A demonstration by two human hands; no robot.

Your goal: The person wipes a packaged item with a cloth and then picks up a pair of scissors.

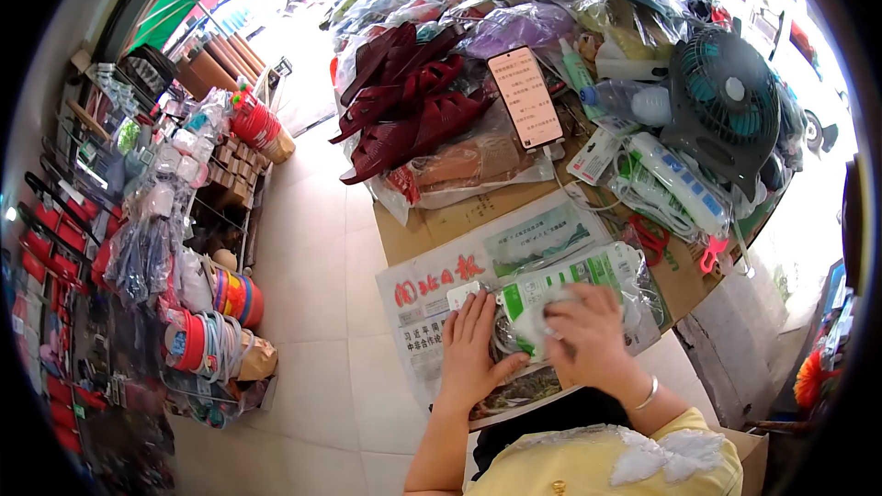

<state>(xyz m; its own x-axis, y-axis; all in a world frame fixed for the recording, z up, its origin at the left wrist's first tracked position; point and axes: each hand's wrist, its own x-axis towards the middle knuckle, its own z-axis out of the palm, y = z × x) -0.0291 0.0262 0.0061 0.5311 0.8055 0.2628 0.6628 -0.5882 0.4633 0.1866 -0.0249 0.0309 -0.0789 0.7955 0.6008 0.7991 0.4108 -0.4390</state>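
Nearest us in the head view is a yellow top with white lace trim (597, 464). Our left hand (470, 349) lies released, fingers extended at a flat white rectangular piece (464, 292). Our right hand (588, 326) curls over the green-and-white package in clear plastic (595, 271), which rests on a printed newspaper (418, 312); we cannot tell whether it grips the whitish wad (530, 323) beside its fingers (motion blurs them). Beyond lie dark red sandals (418, 119) and a lit phone (525, 96).
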